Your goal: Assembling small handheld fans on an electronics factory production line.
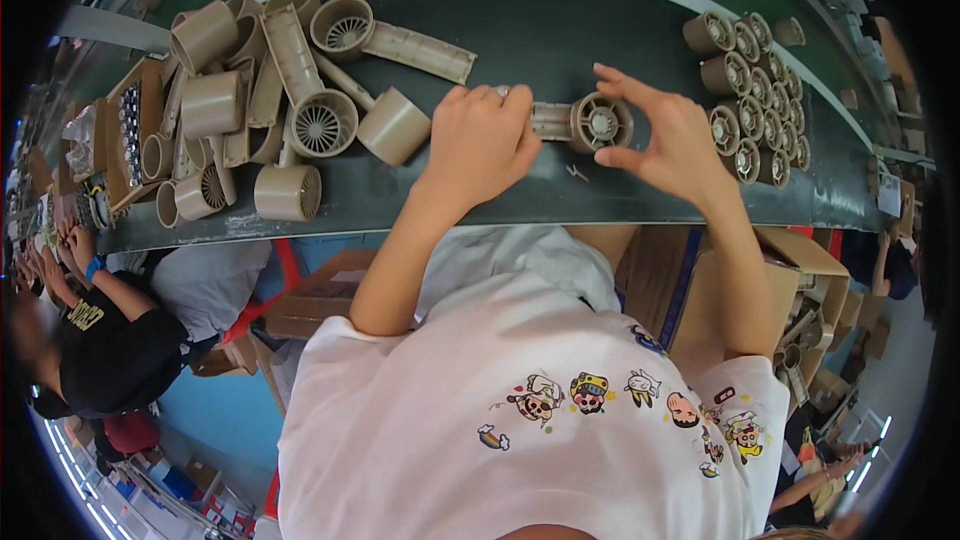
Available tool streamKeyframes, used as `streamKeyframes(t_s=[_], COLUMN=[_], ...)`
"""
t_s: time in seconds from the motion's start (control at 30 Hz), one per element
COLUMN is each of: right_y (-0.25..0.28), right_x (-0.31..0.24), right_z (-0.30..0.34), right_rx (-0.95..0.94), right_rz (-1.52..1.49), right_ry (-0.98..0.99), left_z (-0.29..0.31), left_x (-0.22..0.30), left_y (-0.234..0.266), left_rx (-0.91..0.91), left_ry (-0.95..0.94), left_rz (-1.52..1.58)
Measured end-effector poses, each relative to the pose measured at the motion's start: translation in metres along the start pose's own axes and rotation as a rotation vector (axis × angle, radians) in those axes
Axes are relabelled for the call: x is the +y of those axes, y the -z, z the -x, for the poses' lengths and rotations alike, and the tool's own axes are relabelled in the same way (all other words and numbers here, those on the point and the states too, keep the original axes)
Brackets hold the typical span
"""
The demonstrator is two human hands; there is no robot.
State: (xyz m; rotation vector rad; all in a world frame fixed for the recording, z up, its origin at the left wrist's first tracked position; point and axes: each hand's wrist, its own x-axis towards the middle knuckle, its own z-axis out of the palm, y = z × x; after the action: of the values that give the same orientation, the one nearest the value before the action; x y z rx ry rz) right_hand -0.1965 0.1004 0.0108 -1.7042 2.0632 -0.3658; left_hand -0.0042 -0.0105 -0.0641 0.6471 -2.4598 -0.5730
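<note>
One beige housing (586, 122) | long axis left-right, round end (602, 124) rightward | left hand (480, 140) gripping handle (551, 121), right hand (675, 140) spread

A beige plastic housing (577, 127) is held crosswise at the centre, its handle (551, 122) pointed left and partly hidden; in its round right end, a spoked insert (603, 124) is seen.

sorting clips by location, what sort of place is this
Most likely a factory assembly line: a long dark bench holds a heap of similar beige plastic housings, many small round beige parts are grouped at the right, and another person is at the left.
</note>
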Motion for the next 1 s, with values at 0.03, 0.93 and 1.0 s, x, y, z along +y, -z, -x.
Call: streamKeyframes(t_s=[0.03, 0.93, 1.0], right_y=[0.001, -0.085, -0.101], right_x=[-0.001, -0.031, -0.009], right_z=[0.002, -0.099, -0.131], right_rx=[-0.011, 0.500, 0.565], right_rz=[0.003, -0.910, -0.891], right_ry=[-0.027, -0.145, -0.083], left_z=[0.002, -0.024, -0.023], left_x=[-0.001, 0.014, 0.014], left_y=[0.001, -0.043, -0.039], left_rx=[-0.023, 0.396, 0.384], left_ry=[-0.053, 0.388, 0.386], left_rz=[0.016, 0.509, 0.576])
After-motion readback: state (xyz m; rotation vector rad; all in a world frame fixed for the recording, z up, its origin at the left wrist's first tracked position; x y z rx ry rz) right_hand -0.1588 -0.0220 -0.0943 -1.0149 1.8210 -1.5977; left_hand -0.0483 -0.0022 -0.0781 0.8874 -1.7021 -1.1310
